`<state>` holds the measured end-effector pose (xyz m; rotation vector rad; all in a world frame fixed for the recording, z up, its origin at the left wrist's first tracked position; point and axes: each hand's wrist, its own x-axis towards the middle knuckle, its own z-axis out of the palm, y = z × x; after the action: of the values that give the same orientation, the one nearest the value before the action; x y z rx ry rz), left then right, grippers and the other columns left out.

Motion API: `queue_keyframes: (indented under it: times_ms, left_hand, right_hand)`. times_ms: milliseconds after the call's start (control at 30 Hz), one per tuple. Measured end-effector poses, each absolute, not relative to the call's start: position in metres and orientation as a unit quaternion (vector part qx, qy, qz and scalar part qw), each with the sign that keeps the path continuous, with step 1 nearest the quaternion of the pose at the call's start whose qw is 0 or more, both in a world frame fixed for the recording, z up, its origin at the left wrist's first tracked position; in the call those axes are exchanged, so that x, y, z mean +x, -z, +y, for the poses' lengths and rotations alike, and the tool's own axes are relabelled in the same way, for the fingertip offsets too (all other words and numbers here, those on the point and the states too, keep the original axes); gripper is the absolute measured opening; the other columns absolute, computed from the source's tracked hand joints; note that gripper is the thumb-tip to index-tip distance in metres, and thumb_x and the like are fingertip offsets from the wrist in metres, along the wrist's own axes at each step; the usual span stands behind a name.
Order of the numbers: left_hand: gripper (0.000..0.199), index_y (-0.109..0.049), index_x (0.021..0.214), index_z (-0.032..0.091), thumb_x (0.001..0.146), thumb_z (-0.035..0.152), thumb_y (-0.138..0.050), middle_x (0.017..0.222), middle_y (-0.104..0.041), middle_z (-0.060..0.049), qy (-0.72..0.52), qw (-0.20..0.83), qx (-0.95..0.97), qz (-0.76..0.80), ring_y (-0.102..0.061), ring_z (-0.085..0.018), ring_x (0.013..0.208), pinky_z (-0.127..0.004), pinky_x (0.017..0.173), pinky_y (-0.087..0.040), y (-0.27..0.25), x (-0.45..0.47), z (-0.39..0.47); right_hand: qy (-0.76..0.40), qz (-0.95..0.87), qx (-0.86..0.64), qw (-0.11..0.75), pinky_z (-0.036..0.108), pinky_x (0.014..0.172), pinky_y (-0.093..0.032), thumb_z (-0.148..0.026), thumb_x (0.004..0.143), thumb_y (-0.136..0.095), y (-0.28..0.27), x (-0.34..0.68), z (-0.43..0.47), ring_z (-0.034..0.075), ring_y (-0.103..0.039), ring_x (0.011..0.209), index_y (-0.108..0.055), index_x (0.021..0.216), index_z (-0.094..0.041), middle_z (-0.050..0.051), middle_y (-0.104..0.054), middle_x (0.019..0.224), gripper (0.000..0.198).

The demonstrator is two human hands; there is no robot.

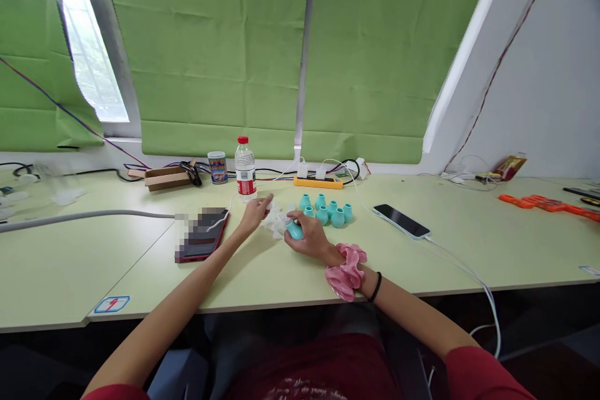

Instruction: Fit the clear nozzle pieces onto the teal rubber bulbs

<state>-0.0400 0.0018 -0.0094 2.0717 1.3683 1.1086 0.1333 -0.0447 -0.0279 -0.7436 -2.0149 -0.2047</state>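
My right hand (311, 240) is closed around a small teal vase-like piece (295, 230), which lies tilted in its fingers just above the table. My left hand (254, 215) is at the left edge of a heap of whitish translucent plastic pieces (274, 224). Its fingers are drawn together in a pinch, and whatever may be between them is too small to make out. Behind my right hand stands a cluster of several matching teal pieces (337, 219), upright with round openings at the top.
A water bottle (246, 175) and a printed can (217, 169) stand behind my left hand. To the left lies a dark tablet-like device (206, 237), partly pixelated. An orange power strip (319, 182) is at the back; a charging phone (402, 220) lies to the right.
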Motion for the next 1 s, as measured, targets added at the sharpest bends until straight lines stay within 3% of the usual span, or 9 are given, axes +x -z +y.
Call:
queue_keyframes:
  times_ms: [133,267,400,567,733,1000]
  left_hand:
    - [0.016,-0.048,0.080,0.019,0.074,0.035,-0.050,0.071,-0.048,-0.001,-0.396,0.105,0.768,0.493,-0.048,-0.017,0.069,-0.027,0.060,-0.036,0.022,-0.039,0.001]
    - [0.019,-0.048,0.089,0.021,0.072,0.026,-0.052,0.085,-0.049,-0.003,-0.376,0.047,0.799,0.467,-0.049,-0.019,0.081,-0.030,0.068,-0.039,0.034,-0.036,0.005]
    - [0.020,-0.049,0.092,0.020,0.072,0.022,-0.050,0.082,-0.049,-0.003,-0.376,0.003,0.817,0.437,-0.050,-0.017,0.076,-0.028,0.064,-0.041,0.031,-0.036,0.007]
    - [0.024,-0.053,0.093,0.016,0.080,0.014,-0.033,0.080,-0.051,-0.005,-0.409,-0.065,0.821,0.394,-0.050,-0.015,0.071,-0.027,0.062,-0.042,0.016,-0.033,-0.005]
    - [0.020,-0.057,0.094,0.018,0.078,0.022,-0.047,0.084,-0.054,-0.006,-0.416,-0.132,0.841,0.320,-0.049,-0.016,0.079,-0.028,0.067,-0.043,0.007,-0.025,-0.020]
    - [0.013,-0.057,0.083,0.018,0.082,0.019,-0.044,0.082,-0.058,-0.008,-0.442,-0.213,0.826,0.276,-0.046,-0.017,0.075,-0.031,0.062,-0.043,0.007,-0.017,-0.018]
  right_hand:
    - [0.097,-0.830,-0.293,0.465,0.027,0.067,-0.044,-0.022,0.072,-0.050,0.026,0.134,-0.043,0.017,-0.056,0.075,-0.051,0.101,-0.021,0.003,-0.061,0.081,0.029]
    - [0.106,-0.829,-0.299,0.462,0.030,0.070,-0.043,-0.019,0.073,-0.050,0.024,0.134,-0.041,0.018,-0.054,0.080,-0.054,0.102,-0.025,0.003,-0.060,0.086,0.029]
    - [0.107,-0.810,-0.316,0.482,0.033,0.075,-0.042,-0.017,0.071,-0.052,0.024,0.134,-0.038,0.021,-0.051,0.085,-0.054,0.100,-0.020,0.006,-0.058,0.090,0.029]
    - [0.106,-0.785,-0.328,0.514,0.035,0.077,-0.042,-0.017,0.066,-0.054,0.025,0.135,-0.033,0.021,-0.052,0.079,-0.055,0.085,-0.017,0.005,-0.060,0.079,0.019]
    - [0.106,-0.767,-0.329,0.541,0.036,0.079,-0.041,-0.018,0.066,-0.054,0.024,0.138,-0.028,0.019,-0.054,0.076,-0.056,0.083,-0.018,0.004,-0.061,0.079,0.017]
    - [0.109,-0.744,-0.317,0.577,0.035,0.072,-0.044,-0.022,0.069,-0.055,0.021,0.140,-0.029,0.018,-0.054,0.071,-0.057,0.081,-0.018,0.003,-0.063,0.075,0.013]
